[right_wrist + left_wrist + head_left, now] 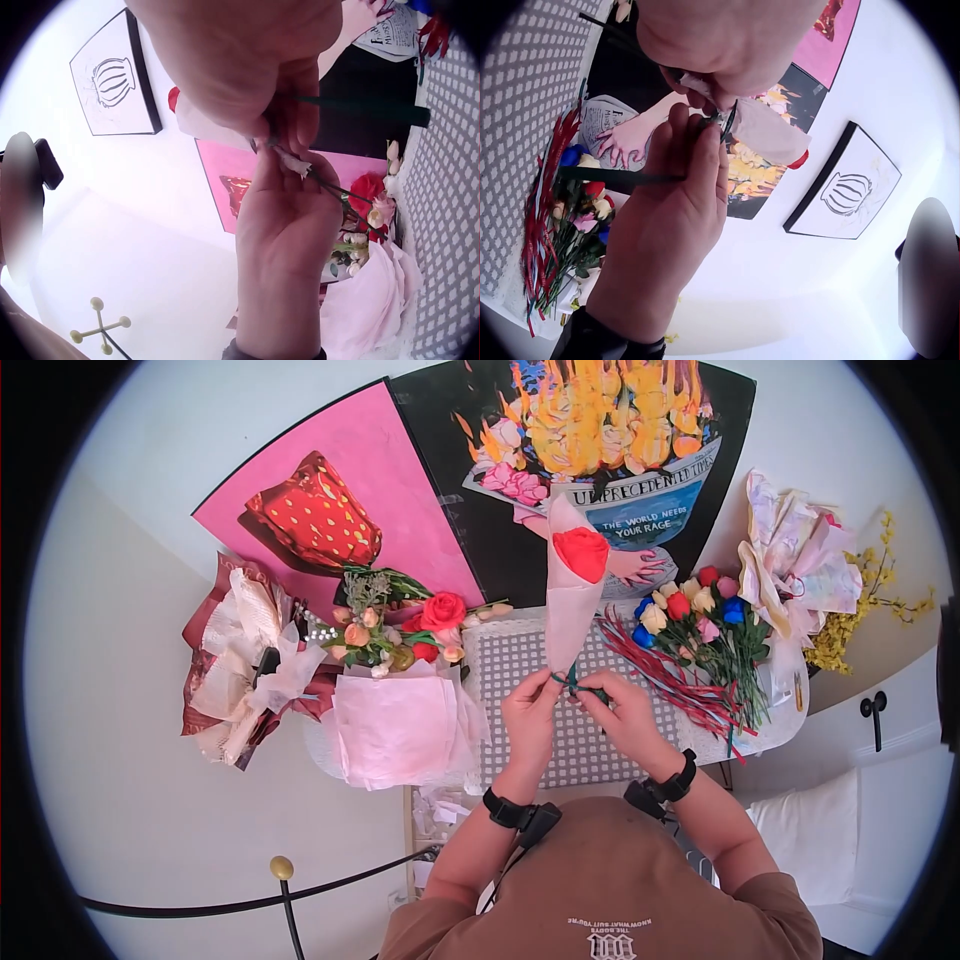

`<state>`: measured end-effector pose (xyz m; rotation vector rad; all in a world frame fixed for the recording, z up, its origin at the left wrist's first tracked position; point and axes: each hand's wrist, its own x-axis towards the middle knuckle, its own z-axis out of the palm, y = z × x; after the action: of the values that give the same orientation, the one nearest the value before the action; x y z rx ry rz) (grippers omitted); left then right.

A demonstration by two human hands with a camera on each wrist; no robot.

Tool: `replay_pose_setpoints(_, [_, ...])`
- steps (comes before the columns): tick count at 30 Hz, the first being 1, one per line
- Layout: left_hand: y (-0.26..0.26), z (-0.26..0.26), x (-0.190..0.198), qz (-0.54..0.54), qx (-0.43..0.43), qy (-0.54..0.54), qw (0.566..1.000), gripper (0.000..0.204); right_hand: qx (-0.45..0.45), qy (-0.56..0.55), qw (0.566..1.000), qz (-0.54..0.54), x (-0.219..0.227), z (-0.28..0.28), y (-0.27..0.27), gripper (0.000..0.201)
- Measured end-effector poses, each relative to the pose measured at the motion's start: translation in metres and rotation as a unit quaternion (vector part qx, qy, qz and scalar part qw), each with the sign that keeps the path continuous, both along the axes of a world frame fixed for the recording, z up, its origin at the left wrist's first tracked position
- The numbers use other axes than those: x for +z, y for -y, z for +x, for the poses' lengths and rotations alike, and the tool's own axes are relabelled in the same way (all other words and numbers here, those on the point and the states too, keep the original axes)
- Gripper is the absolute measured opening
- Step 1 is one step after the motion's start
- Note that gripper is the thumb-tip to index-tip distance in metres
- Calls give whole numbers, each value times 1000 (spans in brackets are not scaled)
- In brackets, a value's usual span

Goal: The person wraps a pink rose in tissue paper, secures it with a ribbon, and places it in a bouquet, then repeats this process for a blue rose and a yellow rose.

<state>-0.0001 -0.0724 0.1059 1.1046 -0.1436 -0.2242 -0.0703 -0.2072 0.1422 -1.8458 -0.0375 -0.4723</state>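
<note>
A red rose (580,555) stands upright in a cone of pale pink wrapping paper (572,615). My left hand (530,712) grips the gathered neck of the paper, just below the cone. There, my right hand (628,722) pinches a dark green ribbon (572,682) that loops around the neck. A long end of the ribbon (367,111) trails from the right hand in the right wrist view. Below the left fingers, the paper's twisted end and thin dark stems (341,193) stick out. The overlapping fingers hide much of the knot area.
On the table (520,760), pink paper sheets (395,725) lie left, with mixed flowers (400,630) behind. Red and dark ribbons (690,680) and loose roses (700,610) lie right. Wrapped bouquets (245,660) sit at the left end; more paper (790,560) and yellow blossoms (850,630) at right.
</note>
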Motion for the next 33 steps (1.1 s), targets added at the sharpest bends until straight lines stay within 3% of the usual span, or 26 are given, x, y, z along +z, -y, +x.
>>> replay_pose_setpoints(1, [0,0,1,-7,0,-2,1000,21,0,-14,999,52,0,0,0,14])
replay_pose_setpoints(5, [-4,3,1,-12,-4,-1,1000,21,-32,-5,999,3,2,4,0,19])
replay_pose_setpoints(8, [-5,6,0,-1,-2,3,1000,21,-68,-81,991,-76,15,6,-3,23])
replay_pose_setpoints(10, [-4,8,2,-7,-8,2,1000,21,-100,-3,960,-260,5,12,2,26])
replay_pose_setpoints(16, [-3,10,3,15,-26,5,1000,21,-100,28,939,-328,2,16,14,22])
replay_pose_setpoints(21, [0,12,1,10,-65,24,998,20,-130,55,935,-325,-1,17,13,22])
replay_pose_setpoints(23, [2,13,9,-4,-147,-3,989,21,-153,74,936,-309,-4,18,14,23])
replay_pose_setpoints(28, [8,14,17,-17,-170,10,985,22,-163,-16,937,-310,-11,19,17,25])
replay_pose_setpoints(33, [9,23,12,-13,-187,43,981,21,-147,32,963,-224,-18,22,19,36])
